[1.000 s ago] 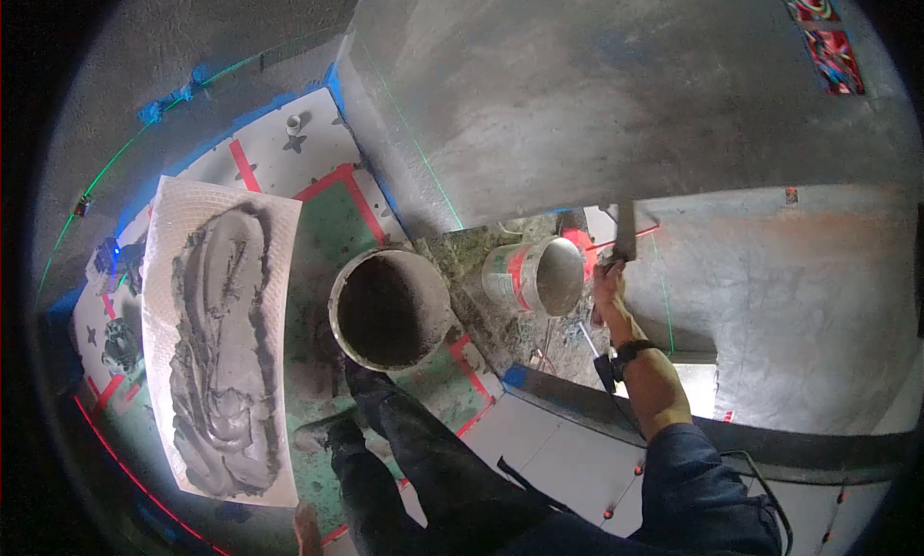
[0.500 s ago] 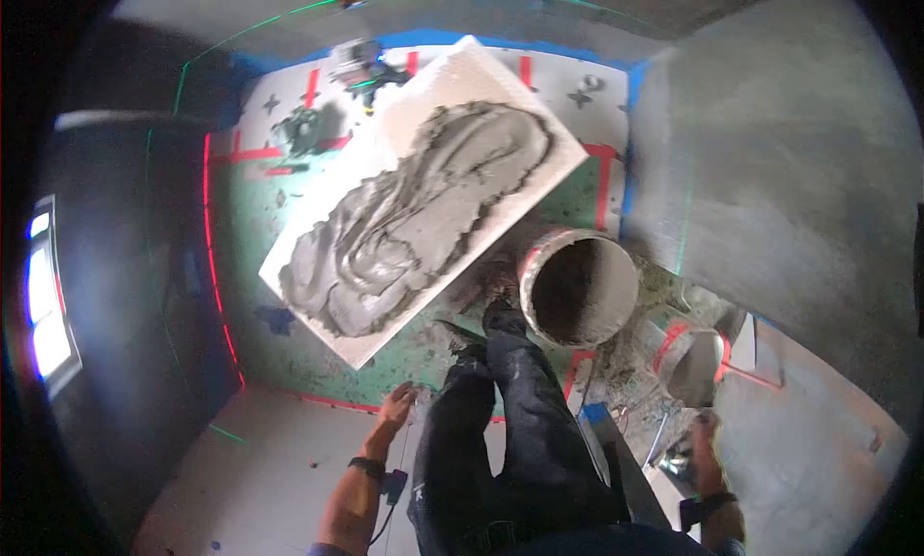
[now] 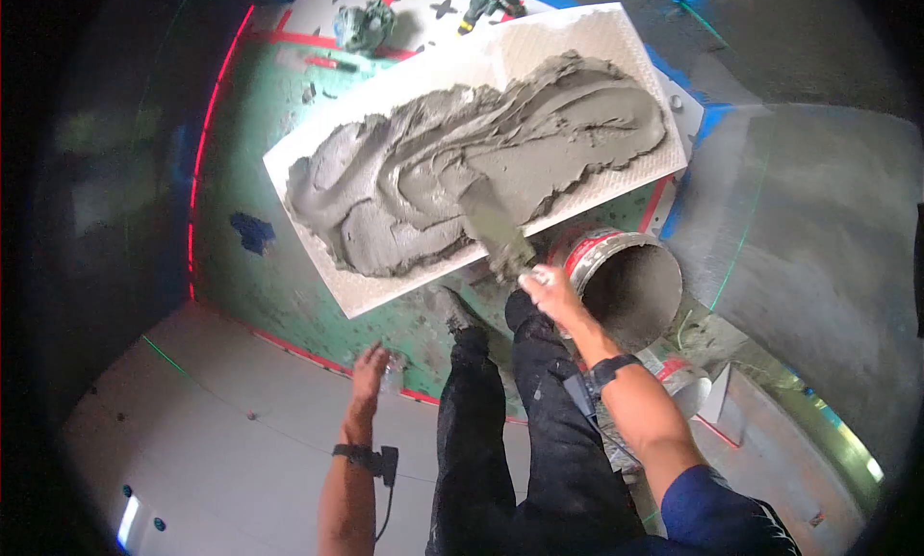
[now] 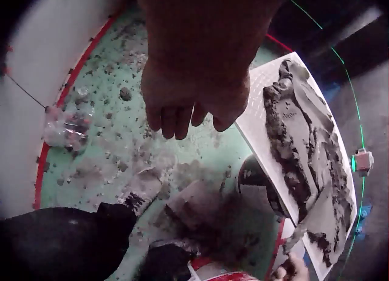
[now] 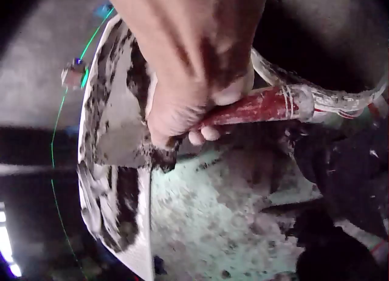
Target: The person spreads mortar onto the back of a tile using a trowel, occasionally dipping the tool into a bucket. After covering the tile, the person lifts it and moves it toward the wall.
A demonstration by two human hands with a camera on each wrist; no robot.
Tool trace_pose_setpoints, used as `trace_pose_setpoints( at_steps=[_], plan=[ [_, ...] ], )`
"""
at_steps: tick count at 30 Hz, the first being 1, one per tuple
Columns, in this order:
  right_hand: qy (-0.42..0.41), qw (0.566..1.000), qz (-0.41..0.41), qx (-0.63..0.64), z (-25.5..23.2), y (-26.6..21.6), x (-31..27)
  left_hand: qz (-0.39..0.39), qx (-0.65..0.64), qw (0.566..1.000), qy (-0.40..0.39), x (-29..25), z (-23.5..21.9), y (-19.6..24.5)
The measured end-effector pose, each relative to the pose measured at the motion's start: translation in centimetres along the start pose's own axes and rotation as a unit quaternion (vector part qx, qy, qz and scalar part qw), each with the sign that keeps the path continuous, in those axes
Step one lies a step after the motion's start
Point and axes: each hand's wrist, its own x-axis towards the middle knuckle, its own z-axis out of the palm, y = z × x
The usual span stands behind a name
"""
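At the near edge of the white tile (image 3: 597, 46), the right hand (image 3: 551, 291) has its grip clenched round the red handle of a trowel (image 3: 493, 227), whose blade reaches forward from the grip and lies on the grey mortar (image 3: 433, 185) heaped across the tile; the right wrist view shows the fingers curled about the handle with mortar smeared on the blade. The tile lies flat on the green floor (image 3: 260, 267) and carries the mortar in thick swirled ridges over most of its face, leaving a bare textured border. Just to the right of the grip stands a bucket (image 3: 628, 288) with a red band under its rim, its inside coated dark grey; how much it holds cannot be told. Below the grip are the person's dark trousered legs and shoes. Well to the left of the grip, the left hand (image 3: 367, 368) hangs over the floor with its fingers relaxed, its grip released and holding nothing; a small clear crumpled bag (image 4: 65, 126) lies near it on the spattered floor.
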Motion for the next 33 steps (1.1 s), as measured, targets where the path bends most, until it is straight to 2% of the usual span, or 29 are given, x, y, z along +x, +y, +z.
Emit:
trace_pose_setpoints(
  at_steps=[2,3,4,6,7,9,10,12,13,14,15,16,17,18,20,21,22,23,24,26,27,29,31,32,33],
  plan=[
    [0.105,0.971,-0.099,-0.193,2.1,1.6,-1.1,0.017,-0.053,0.998,0.008,1.6,-0.4,-0.8],
    [0.062,0.97,-0.028,-0.233,1.6,1.6,-1.5,0.02,-0.055,0.998,0.016,1.7,-0.6,-1.0],
    [0.058,0.969,-0.026,-0.24,0.9,1.3,-2.3,0.023,-0.054,0.998,0.022,1.3,-0.7,-1.2],
    [0.012,0.918,-0.027,-0.394,-1.1,-0.6,-3.6,0.03,-0.045,0.998,0.011,0.7,-0.8,-1.2],
    [0.014,0.915,-0.036,-0.402,-2.3,-1.4,-4.1,0.016,-0.046,0.999,0.008,0.1,-0.9,-1.3],
    [-0.044,0.888,0.011,-0.458,-4.0,-2.7,-5.4,0.009,-0.053,0.999,0.012,0.0,-1.8,-1.0],
    [-0.047,0.886,0.004,-0.461,-4.2,-3.2,-5.7,0.026,-0.065,0.997,0.021,0.3,-2.5,-1.2],
    [0.005,0.923,-0.044,-0.382,-4.0,-3.3,-5.7,0.053,-0.088,0.994,0.038,1.3,-3.5,-2.1],
    [-0.013,0.931,-0.037,-0.364,-3.2,-4.2,-4.6,0.03,-0.074,0.994,0.073,-0.5,-2.7,1.9],
    [-0.013,0.969,-0.103,-0.226,-1.7,-3.3,-3.1,0.053,-0.063,0.991,0.107,0.7,-3.1,2.2],
    [-0.033,0.995,0.016,-0.095,0.6,-4.9,-2.4,0.076,-0.052,0.986,0.14,1.9,-3.5,2.2],
    [-0.074,0.996,0.034,-0.04,2.8,-3.6,-0.5,0.073,-0.079,0.983,0.146,2.6,-3.4,3.2],
    [-0.039,0.996,0.012,-0.085,5.7,-1.8,0.6,0.071,-0.104,0.98,0.152,3.0,-3.2,4.2],
    [-0.027,0.975,-0.083,-0.206,7.4,-1.6,0.3,0.065,-0.104,0.981,0.152,4.6,-3.8,3.7],
    [0.002,0.944,-0.069,-0.323,8.6,-2.0,-1.1,0.114,-0.127,0.984,0.054,6.8,-4.4,3.4],
    [0.002,0.943,-0.067,-0.327,8.1,-2.4,-2.2,0.124,-0.116,0.984,0.052,6.1,-3.8,3.9],
    [-0.034,0.916,-0.056,-0.396,6.9,-3.2,-2.7,0.13,-0.119,0.983,0.048,6.0,-3.8,4.1],
    [-0.069,0.882,-0.05,-0.463,5.7,-4.0,-2.9,0.1,-0.106,0.988,0.044,6.2,-4.0,4.2],
    [-0.066,0.88,-0.059,-0.467,4.4,-4.5,-3.5,0.068,-0.093,0.992,0.042,6.1,-4.3,3.9],
    [-0.093,0.841,-0.065,-0.53,2.7,-5.5,-4.3,0.093,-0.122,0.986,0.057,4.8,-4.1,4.8],
    [-0.095,0.838,-0.074,-0.533,3.1,-6.0,-3.9,0.094,-0.121,0.987,0.053,3.9,-4.0,5.6],
    [-0.083,0.89,-0.052,-0.446,4.0,-8.1,-4.7,0.113,-0.117,0.986,0.018,3.5,-4.1,5.5],
    [-0.045,0.92,-0.154,-0.359,7.9,-8.8,-3.0,0.103,-0.128,0.986,0.006,4.5,-4.4,5.1],
    [-0.034,0.919,-0.173,-0.354,10.1,-8.1,-1.6,0.094,-0.137,0.986,-0.005,4.7,-4.4,4.8],
    [-0.033,0.919,-0.127,-0.373,12.4,-9.1,-1.6,0.1,-0.157,0.982,-0.023,3.5,-4.1,5.7]
  ],
)
